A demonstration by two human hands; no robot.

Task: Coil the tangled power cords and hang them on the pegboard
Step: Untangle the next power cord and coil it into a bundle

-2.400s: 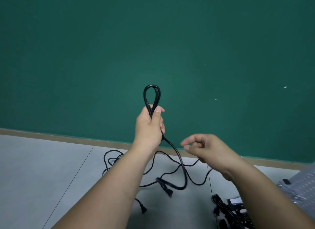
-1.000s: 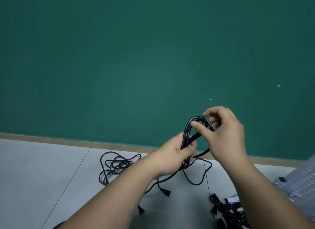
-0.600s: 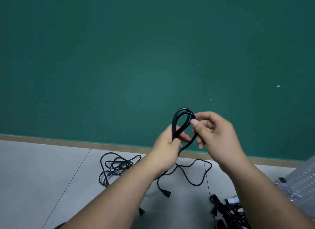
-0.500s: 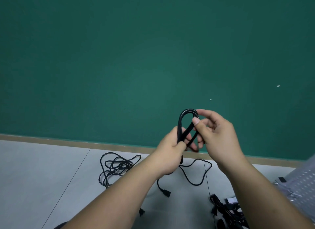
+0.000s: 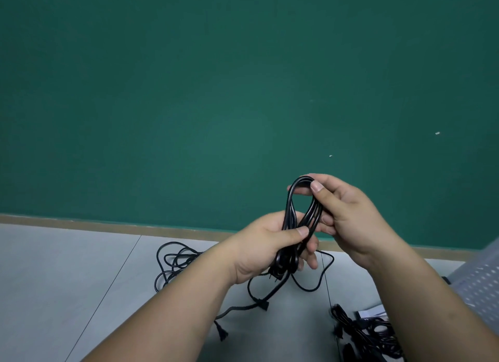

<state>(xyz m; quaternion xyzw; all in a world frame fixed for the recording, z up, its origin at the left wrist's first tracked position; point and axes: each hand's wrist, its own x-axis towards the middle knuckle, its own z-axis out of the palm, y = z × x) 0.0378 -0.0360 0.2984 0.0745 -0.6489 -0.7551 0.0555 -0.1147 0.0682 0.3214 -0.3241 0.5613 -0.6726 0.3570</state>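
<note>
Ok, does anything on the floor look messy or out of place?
Yes. One tangled cord lies sprawled on the floor, and a jumbled heap of cords sits bottom right; neither is hung yet.

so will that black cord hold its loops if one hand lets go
Probably not: the black cord holds loops only where the left hand and right hand grip it. Its tail droops onto the floor in loose curves, so it looks floppy and light.

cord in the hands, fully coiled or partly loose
Partly coiled: left hand and right hand hold loops of the cord, but a tail hangs to the floor.
</note>
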